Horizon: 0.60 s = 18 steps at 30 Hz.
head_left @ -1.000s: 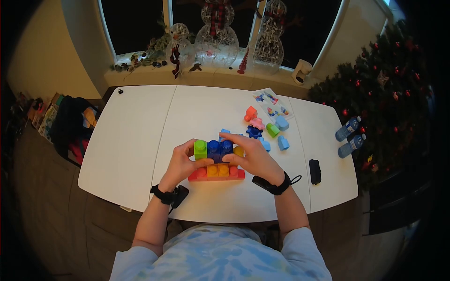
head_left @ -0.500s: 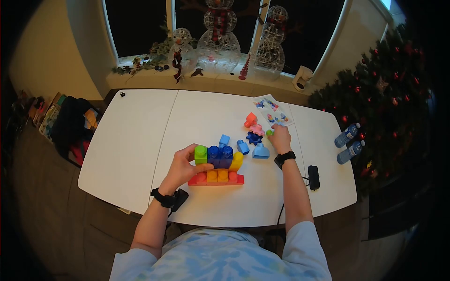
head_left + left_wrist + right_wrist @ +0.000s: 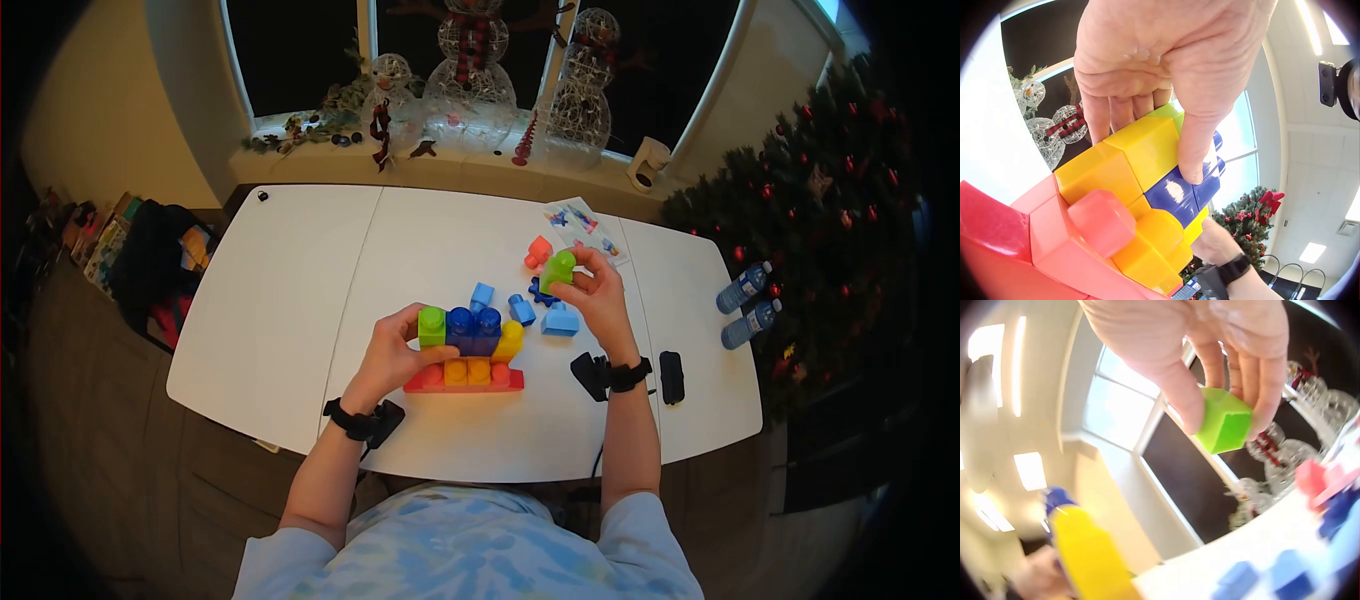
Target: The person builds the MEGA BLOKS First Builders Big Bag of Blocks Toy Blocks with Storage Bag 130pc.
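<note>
The left hand [image 3: 392, 358] grips the left end of a stacked block build, its thumb on the blue blocks [image 3: 472, 336] beside a green block [image 3: 432, 326]. A yellow block [image 3: 509, 342] sits at the build's right, above a red and orange base [image 3: 463, 377]. In the left wrist view, the left thumb presses a glossy blue block [image 3: 1175, 195]. Raised over the loose blocks, the right hand [image 3: 603, 306] pinches a loose green block [image 3: 557, 271] between thumb and fingers. The right wrist view shows that green block [image 3: 1224, 420] with its hollow underside visible.
Light blue blocks [image 3: 561, 320] lie right of the build, with a dark blue gear piece and red block [image 3: 538, 251] farther back. A picture sheet [image 3: 584, 226] is behind them. A black case [image 3: 671, 377] and two bottles [image 3: 743, 287] stand at the right.
The right hand left the build, reached to the loose blocks, took hold of the green block and lifted it back toward the body. The left hand stays on the build.
</note>
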Motion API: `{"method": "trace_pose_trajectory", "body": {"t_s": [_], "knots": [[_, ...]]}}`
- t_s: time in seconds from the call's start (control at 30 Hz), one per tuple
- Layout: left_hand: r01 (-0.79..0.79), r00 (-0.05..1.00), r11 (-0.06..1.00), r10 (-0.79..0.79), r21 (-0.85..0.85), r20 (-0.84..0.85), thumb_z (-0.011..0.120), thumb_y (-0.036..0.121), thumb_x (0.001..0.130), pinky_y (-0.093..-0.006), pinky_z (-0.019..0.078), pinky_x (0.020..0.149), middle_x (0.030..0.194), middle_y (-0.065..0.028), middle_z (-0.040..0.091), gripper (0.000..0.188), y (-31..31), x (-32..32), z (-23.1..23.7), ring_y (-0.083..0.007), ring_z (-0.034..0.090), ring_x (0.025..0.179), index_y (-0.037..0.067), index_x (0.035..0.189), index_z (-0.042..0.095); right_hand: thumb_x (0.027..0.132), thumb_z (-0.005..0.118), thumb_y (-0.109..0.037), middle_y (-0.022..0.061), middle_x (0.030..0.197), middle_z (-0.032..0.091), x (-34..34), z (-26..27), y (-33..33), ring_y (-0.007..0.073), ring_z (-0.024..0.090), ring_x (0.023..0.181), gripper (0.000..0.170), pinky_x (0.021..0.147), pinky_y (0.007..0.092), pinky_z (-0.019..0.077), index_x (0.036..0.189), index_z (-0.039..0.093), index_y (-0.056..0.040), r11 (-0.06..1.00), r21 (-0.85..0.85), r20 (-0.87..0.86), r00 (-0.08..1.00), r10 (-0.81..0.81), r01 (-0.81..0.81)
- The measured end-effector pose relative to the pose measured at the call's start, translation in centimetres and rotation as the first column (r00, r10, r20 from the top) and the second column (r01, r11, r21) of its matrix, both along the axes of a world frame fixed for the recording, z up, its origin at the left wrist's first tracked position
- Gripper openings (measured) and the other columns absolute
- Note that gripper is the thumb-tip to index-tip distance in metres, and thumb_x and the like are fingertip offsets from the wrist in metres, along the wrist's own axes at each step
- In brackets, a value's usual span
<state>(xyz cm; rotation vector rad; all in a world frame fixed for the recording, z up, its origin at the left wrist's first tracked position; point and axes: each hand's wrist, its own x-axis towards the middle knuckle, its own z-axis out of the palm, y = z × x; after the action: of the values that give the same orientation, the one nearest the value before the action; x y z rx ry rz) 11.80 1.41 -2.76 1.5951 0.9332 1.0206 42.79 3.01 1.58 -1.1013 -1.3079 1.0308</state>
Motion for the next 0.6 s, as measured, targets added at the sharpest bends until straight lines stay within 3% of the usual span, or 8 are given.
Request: {"method": "trace_pose_trajectory", "body": {"t_s": [0.03,0.2,0.3,0.6], "knots": [[0.002,1.0,1.0,-0.002,0.001,0.005,0.089,0.003,0.079,-0.0298,0.0556,0.094,0.104,-0.0023,0.072,0.041,0.0,-0.1,-0.1,-0.0126,0.068,0.098,0.002,0.115,0.068,0.088,0.077,0.002,0.0077,0.121,0.069,-1.0,0.8,-1.4,0.0176,0.069,0.116,0.043,0.099,0.0324,0.0561,0.126,0.056,-0.0032,0.995,-0.002,-0.022,0.995,0.1,-0.1],[0.002,1.0,1.0,-0.002,-0.012,0.014,0.089,0.003,0.079,-0.0302,0.0559,0.094,0.104,-0.0029,0.073,0.041,0.0,0.0,0.1,-0.0129,0.068,0.099,0.002,0.114,0.068,0.084,0.08,0.002,0.0067,0.116,0.069,-3.6,0.1,-3.8,0.0176,0.069,0.112,0.045,0.1,0.0329,0.056,0.124,0.058,-0.0007,0.977,0.027,0.116,0.971,0.208,-0.212],[0.002,1.0,1.0,-0.001,-0.007,0.008,0.089,0.002,0.079,-0.0304,0.0561,0.093,0.104,-0.0031,0.073,0.041,0.0,-0.1,0.1,-0.013,0.068,0.099,0.002,0.114,0.068,0.082,0.081,0.003,0.006,0.115,0.068,-4.3,-0.4,-4.0,0.0171,0.068,0.112,0.044,0.101,0.033,0.0553,0.12,0.06,-0.0005,0.981,0.061,0.243,0.956,0.167,-0.187],[0.001,1.0,1.0,-0.001,-0.013,0.005,0.089,0.002,0.079,-0.0308,0.0565,0.093,0.105,-0.0038,0.073,0.042,0.0,-0.1,0.0,-0.0132,0.069,0.099,0.002,0.115,0.068,0.081,0.082,0.002,0.0089,0.114,0.069,-4.7,-1.6,-4.1,0.0193,0.07,0.111,0.043,0.102,0.0356,0.0559,0.118,0.061,-0.0011,0.98,0.102,0.263,0.955,0.139,-0.171]]}}
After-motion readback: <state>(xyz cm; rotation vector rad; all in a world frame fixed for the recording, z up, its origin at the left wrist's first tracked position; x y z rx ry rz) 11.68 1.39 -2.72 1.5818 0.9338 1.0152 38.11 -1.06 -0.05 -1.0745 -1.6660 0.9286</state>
